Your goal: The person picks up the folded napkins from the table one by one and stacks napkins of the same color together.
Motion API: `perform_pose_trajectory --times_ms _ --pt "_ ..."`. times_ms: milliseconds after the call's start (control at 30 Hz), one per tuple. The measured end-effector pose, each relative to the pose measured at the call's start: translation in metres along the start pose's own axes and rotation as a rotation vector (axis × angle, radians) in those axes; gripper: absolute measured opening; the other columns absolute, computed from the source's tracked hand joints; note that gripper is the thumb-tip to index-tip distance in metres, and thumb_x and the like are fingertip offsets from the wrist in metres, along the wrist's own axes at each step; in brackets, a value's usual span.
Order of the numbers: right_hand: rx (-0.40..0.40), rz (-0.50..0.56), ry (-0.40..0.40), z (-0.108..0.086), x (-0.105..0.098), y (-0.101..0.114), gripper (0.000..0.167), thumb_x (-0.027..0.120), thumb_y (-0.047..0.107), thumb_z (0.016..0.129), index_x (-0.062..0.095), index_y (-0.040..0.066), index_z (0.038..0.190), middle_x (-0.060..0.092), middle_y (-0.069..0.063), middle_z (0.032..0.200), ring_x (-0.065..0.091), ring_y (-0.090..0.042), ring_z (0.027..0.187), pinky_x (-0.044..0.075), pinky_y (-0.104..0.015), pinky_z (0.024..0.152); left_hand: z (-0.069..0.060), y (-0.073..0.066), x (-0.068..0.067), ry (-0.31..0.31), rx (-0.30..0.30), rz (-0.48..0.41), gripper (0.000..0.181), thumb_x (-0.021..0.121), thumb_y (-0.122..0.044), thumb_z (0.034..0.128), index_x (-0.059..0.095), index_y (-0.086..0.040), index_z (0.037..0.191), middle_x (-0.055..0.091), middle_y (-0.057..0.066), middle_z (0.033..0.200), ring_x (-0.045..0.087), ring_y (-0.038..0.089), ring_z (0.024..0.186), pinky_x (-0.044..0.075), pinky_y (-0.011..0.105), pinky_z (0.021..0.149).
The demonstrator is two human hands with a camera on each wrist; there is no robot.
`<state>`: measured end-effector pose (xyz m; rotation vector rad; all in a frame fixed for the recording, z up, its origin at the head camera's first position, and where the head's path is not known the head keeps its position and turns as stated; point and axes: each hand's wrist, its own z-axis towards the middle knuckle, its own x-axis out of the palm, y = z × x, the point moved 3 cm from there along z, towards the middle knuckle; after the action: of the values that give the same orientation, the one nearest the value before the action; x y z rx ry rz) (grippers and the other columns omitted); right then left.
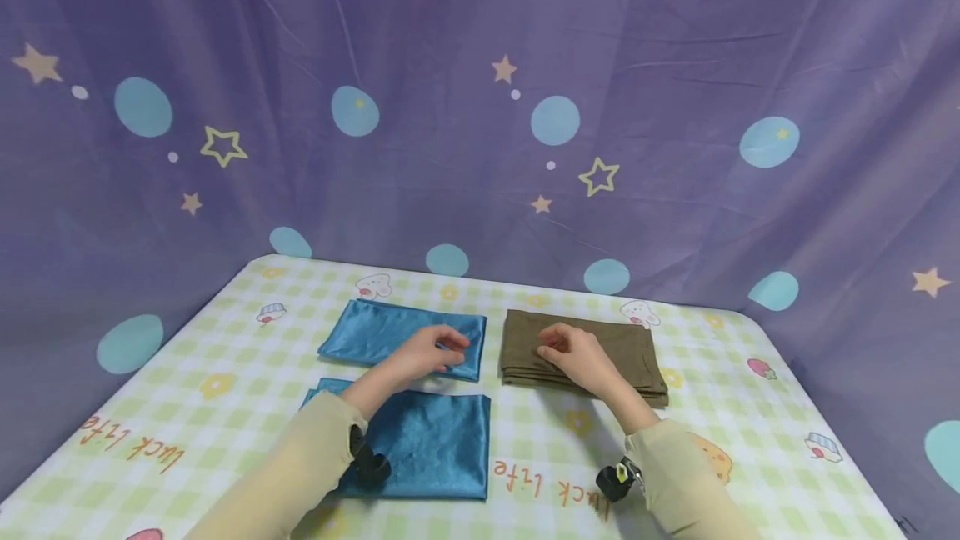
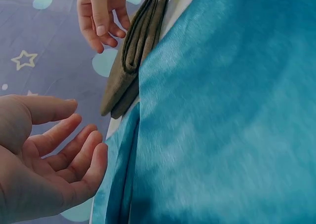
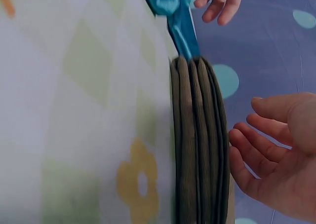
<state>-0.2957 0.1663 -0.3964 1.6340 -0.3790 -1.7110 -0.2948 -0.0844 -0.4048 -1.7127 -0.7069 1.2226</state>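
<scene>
My left hand hovers over the right part of a folded shiny blue cloth at the back of the table. In the left wrist view its loosely curved fingers hold nothing. A second folded blue cloth lies nearer to me, partly under my left forearm. My right hand is above a stack of folded brown cloth, right of the blue ones. Its fingers are relaxed with nothing between them. The right wrist view shows the stack's several layered edges close beside the fingertips; whether they touch is unclear.
A green-and-white checked tablecloth printed with flowers and lettering covers the table. Behind and at the sides hangs a purple curtain with stars and blue spots. A black device is strapped at my right wrist, another at my left.
</scene>
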Motion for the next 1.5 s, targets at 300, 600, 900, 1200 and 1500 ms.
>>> perform_pose_trajectory --times_ms 300,600,900,1200,1500 --pt "-0.068 0.048 0.045 -0.006 0.017 0.022 0.018 0.062 0.018 0.086 0.064 0.009 0.102 0.065 0.001 0.089 0.060 -0.012 0.080 0.048 -0.028 0.071 -0.020 0.014 -0.017 0.043 0.036 0.067 0.026 0.058 -0.015 0.0887 0.059 -0.003 0.112 0.057 0.007 0.098 0.057 0.025 0.089 0.050 0.037 0.074" --pt "-0.155 0.080 0.116 -0.012 0.031 0.040 0.016 0.062 0.014 0.086 0.064 0.006 0.099 0.064 0.001 0.084 0.058 -0.010 0.072 0.046 -0.021 0.062 -0.042 0.024 -0.037 0.020 0.051 0.130 0.025 0.057 -0.016 0.0895 0.059 -0.004 0.112 0.058 0.006 0.097 0.056 0.024 0.087 0.049 0.036 0.072" --pt "-0.217 0.057 0.163 -0.014 0.045 0.046 0.016 0.061 0.013 0.087 0.064 0.006 0.101 0.065 0.001 0.085 0.059 -0.009 0.073 0.047 -0.021 0.063 -0.060 0.027 -0.063 -0.006 0.080 0.194 0.026 0.056 -0.017 0.0904 0.058 -0.003 0.113 0.059 0.007 0.100 0.056 0.021 0.088 0.049 0.038 0.073" --pt "-0.224 0.028 0.219 -0.016 0.057 0.045 0.018 0.063 0.013 0.085 0.063 0.004 0.100 0.063 0.001 0.084 0.057 -0.010 0.073 0.045 -0.021 0.061 -0.074 0.033 -0.083 -0.071 0.065 0.284 0.025 0.056 -0.013 0.0892 0.058 0.000 0.110 0.060 0.010 0.100 0.055 0.020 0.089 0.048 0.034 0.072" --pt "-0.207 0.009 0.284 -0.015 0.066 0.042 0.021 0.065 0.018 0.084 0.063 0.007 0.102 0.067 0.000 0.088 0.061 -0.011 0.078 0.047 -0.023 0.066 -0.084 0.048 -0.096 -0.132 0.019 0.466 0.020 0.062 -0.011 0.0836 0.062 -0.003 0.102 0.062 0.008 0.097 0.055 0.022 0.090 0.048 0.036 0.072"
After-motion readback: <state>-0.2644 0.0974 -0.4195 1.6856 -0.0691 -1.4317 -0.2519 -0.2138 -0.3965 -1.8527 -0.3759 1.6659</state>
